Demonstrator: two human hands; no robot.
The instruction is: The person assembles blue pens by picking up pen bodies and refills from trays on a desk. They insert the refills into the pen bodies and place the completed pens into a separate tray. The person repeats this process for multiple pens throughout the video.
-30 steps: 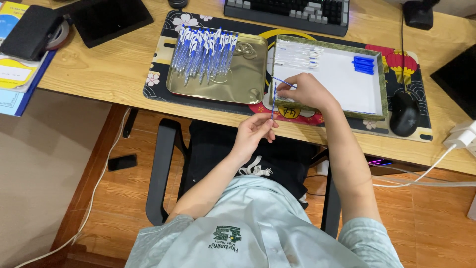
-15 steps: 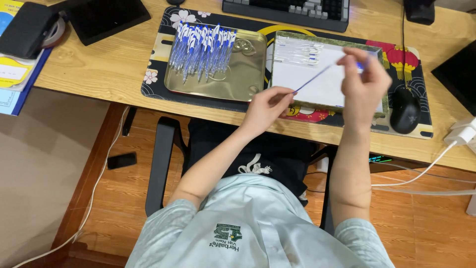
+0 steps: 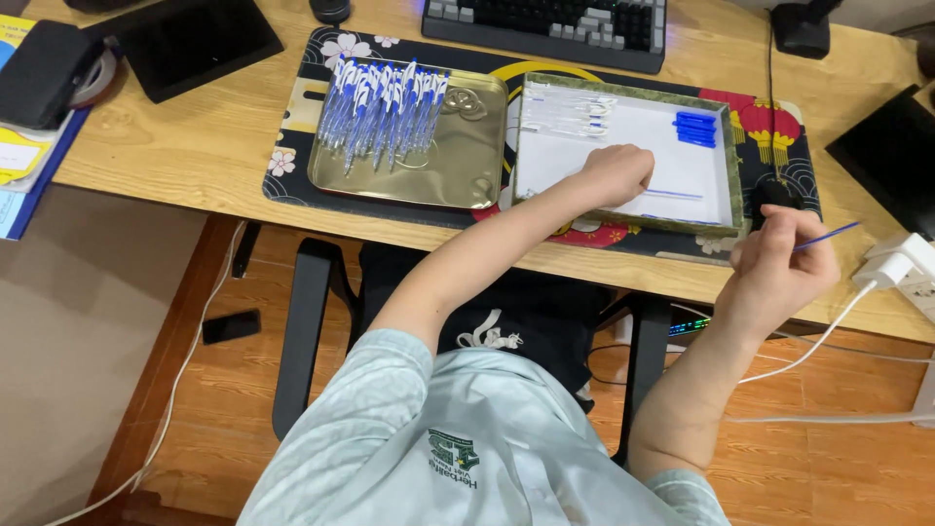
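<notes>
One thin blue refill point(image 3: 823, 235), straight, pinched in right hand point(image 3: 774, 268) grip, left hand point(image 3: 616, 173) fisted, contents unclear

Blue refill point(image 3: 826, 235); gold tray point(image 3: 467, 166); white-lined box point(image 3: 623, 146); floral black mat point(image 3: 302, 117).

We saw a dark tablet screen point(image 3: 200, 39) lying flat at the desk's far left, black and rectangular. Another black screen point(image 3: 891, 161) lay at the right edge, partly cut off. At the far left edge sat a yellow label point(image 3: 21, 156) on a blue-edged booklet point(image 3: 29, 190). We could not tell any further packages.
</notes>
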